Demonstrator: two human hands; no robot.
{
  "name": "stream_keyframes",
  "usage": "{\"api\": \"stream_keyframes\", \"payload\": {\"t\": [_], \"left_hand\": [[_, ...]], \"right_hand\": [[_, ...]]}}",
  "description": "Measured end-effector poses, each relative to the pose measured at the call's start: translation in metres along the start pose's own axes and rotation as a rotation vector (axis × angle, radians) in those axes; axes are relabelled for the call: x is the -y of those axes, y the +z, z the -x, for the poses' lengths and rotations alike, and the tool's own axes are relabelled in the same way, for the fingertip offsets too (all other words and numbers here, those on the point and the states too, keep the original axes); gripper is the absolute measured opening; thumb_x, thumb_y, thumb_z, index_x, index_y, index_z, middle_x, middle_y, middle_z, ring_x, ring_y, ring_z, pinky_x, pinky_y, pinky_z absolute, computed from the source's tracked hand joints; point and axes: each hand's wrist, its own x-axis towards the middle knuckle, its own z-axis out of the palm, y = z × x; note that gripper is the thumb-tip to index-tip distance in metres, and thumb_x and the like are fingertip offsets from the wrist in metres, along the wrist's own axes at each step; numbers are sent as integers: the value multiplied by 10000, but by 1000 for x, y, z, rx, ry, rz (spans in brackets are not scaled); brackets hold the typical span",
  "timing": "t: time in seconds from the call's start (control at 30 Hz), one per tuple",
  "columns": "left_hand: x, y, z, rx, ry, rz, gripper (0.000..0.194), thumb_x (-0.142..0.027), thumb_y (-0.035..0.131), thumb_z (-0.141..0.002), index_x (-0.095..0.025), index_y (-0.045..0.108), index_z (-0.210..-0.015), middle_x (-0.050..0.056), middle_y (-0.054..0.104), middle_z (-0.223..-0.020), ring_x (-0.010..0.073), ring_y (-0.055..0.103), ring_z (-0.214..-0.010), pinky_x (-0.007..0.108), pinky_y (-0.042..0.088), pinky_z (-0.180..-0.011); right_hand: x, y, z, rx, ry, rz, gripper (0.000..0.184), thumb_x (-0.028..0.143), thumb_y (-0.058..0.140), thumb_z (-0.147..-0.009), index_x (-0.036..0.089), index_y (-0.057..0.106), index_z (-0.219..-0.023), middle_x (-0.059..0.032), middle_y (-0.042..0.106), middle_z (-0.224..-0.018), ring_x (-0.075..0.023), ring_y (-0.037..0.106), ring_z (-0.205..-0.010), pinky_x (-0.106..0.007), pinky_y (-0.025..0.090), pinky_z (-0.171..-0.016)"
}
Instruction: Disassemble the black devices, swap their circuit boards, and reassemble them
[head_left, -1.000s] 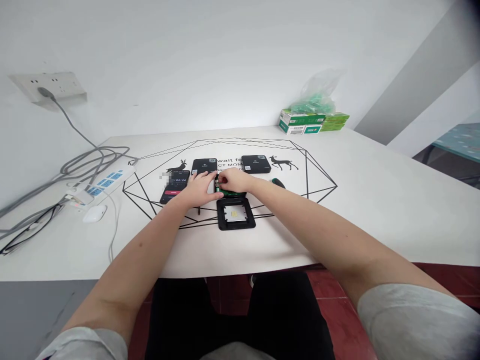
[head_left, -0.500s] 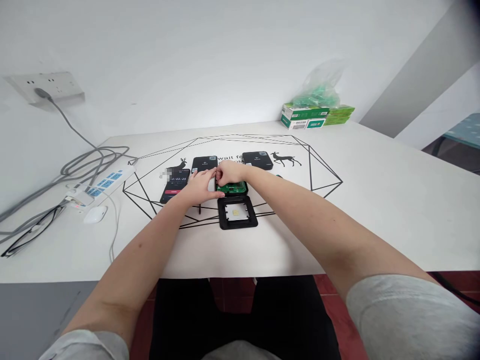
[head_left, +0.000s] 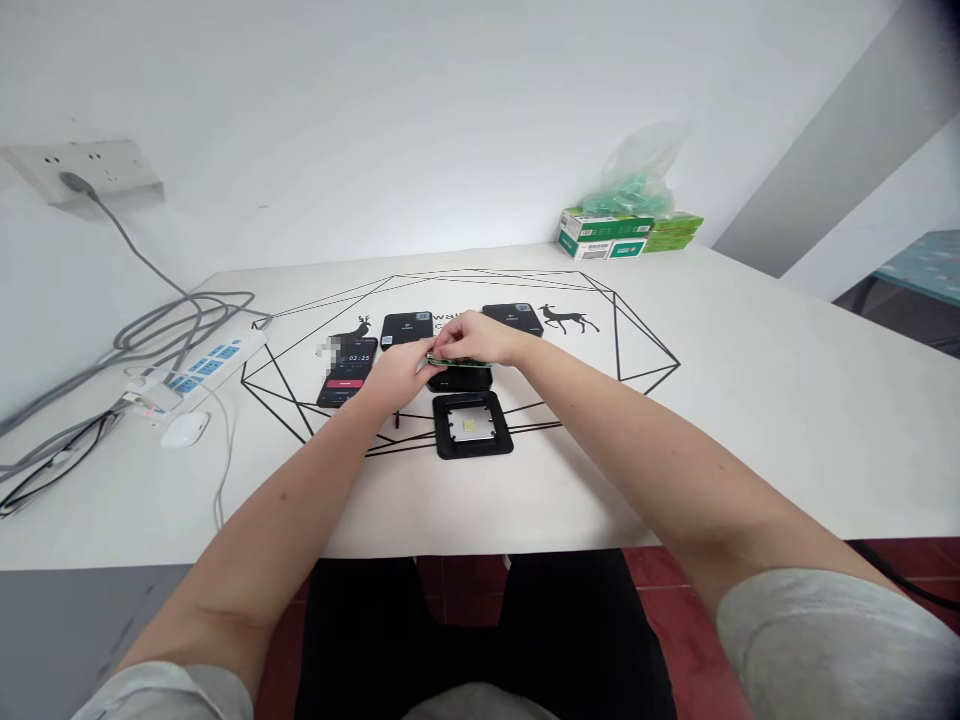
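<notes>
Biggest thing here's the white tabletop (head_left: 675,460), smooth and matte-looking, with thin black lines and deer printed around the fingers. Left hand (head_left: 399,376) has its fingers close together, thumb by the circuit board (head_left: 471,364)'s left end; can't tell if it's gripping. Right hand (head_left: 480,338) curls over the top, thumb and fingertips pinching the board near that end. Just nearer the wearer than the fingers: a square black cover (head_left: 474,450), probably plastic, around a shiny metal plate (head_left: 486,424). Below the fingertips sits an open black case (head_left: 461,382), its far side hidden. Beyond the fingers, a flat rounded-corner box (head_left: 407,328) and another like it (head_left: 514,318), partly blocked by the right hand. The board is over the case, nearly edge-on, a thin green strip, components unreadable.
</notes>
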Motion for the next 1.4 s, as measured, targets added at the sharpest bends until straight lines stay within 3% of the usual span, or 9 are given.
{"api": "stream_keyframes", "payload": {"t": [0.13,0.27,0.37,0.47,0.6,0.7,0.8,1.17,1.4], "left_hand": [[1,3,1,-94,31,-38,375,-325,465,-1087,-238,744,-1322,59,771,-1361,274,706,-1284,415,544,-1141],[5,8,2,-220,71,-21,410,-298,421,-1096,-232,750,-1332,61,753,-1400,253,685,-1329,434,514,-1205],[3,12,3,-242,114,9,422,-308,413,-1101,-231,742,-1354,66,731,-1436,244,676,-1342,427,507,-1216],[-2,12,3,-183,123,37,430,-336,432,-1100,-245,698,-1426,57,705,-1476,243,658,-1365,433,490,-1231],[1,5,5,-42,85,34,627,-452,559,-1049,-224,485,-1629,104,546,-1649,292,543,-1498,489,385,-1295],[11,-2,6,143,38,-84,553,-564,574,-1009,-237,663,-1447,121,607,-1587,361,470,-1552,640,148,-1348],[19,-4,7,228,12,-100,498,-593,553,-988,-258,741,-1305,113,678,-1501,365,495,-1534,647,121,-1345],[17,-4,5,227,19,-85,516,-573,512,-980,-237,708,-1319,115,740,-1390,350,612,-1414,600,160,-1342],[20,-1,3,211,13,-77,520,-590,550,-965,-248,690,-1330,102,748,-1393,335,655,-1358,571,163,-1346]], "right_hand": [[-7,-5,23,-343,-53,-145,237,394,764,-833,179,794,-928,-47,772,-937,-174,655,-870,-332,529,-854],[-11,-13,44,-710,306,-346,258,390,747,-916,190,641,-790,-46,676,-785,-143,589,-662,-309,562,-663],[-14,-12,54,-556,482,-655,262,390,722,-973,178,632,-850,-77,689,-785,-142,659,-657,-276,619,-647],[-19,-10,57,-486,429,-740,107,209,760,-926,155,667,-926,-78,730,-857,-120,709,-716,-229,643,-727],[-31,-23,63,-608,451,-590,208,108,753,-859,170,658,-1034,-20,695,-825,-118,659,-655,-245,589,-627],[-42,-40,72,-691,506,-423,243,113,736,-837,167,671,-1065,8,644,-764,-117,605,-611,-241,502,-572],[-51,-51,79,-717,570,-240,280,143,741,-810,151,702,-1088,7,623,-712,-127,560,-578,-275,488,-594],[-56,-41,72,-603,647,333,410,137,673,-865,95,749,-1266,-215,785,-1207,-303,736,-1110,-365,551,-933],[-49,-38,73,-517,650,559,279,265,711,-900,120,783,-1128,-222,797,-1129,-339,747,-1100,-381,560,-886]]}}
